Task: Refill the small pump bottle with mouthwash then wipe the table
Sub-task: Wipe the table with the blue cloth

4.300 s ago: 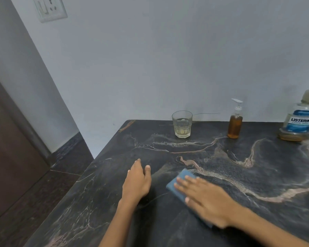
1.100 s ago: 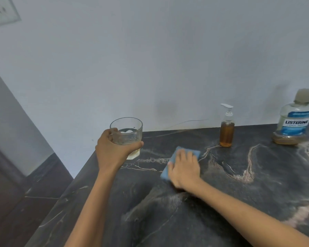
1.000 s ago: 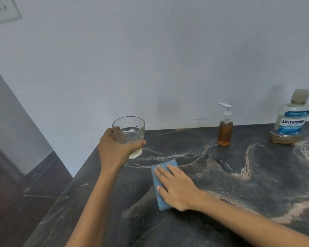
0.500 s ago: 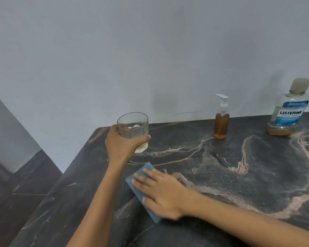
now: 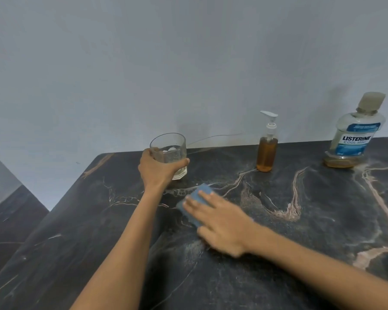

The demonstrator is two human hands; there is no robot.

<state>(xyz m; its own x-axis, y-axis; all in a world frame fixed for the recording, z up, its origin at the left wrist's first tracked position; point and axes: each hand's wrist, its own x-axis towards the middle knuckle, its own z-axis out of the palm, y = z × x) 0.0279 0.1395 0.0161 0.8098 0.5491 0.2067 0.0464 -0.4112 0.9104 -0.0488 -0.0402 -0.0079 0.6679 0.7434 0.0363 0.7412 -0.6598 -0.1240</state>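
My right hand (image 5: 220, 222) lies flat with straight fingers on a blue cloth (image 5: 198, 193), pressing it onto the dark marble table (image 5: 311, 220) near its middle. My left hand (image 5: 158, 170) grips a clear glass (image 5: 171, 151) with a little pale liquid, held at the table's back left, just above or on the surface. The small pump bottle (image 5: 267, 148), filled with amber liquid and capped with a white pump, stands upright at the back. A Listerine mouthwash bottle (image 5: 355, 135), capped, stands at the back right with a thin amber layer at its bottom.
A pale wall runs right behind the table's back edge. The table's left edge drops to a dark tiled floor (image 5: 11, 222). Pink veins cross the tabletop on the right.
My right hand slid the cloth from near the back, toward me, then out again to the middle. My left hand lifted the glass earlier and has brought it lower, near the tabletop.
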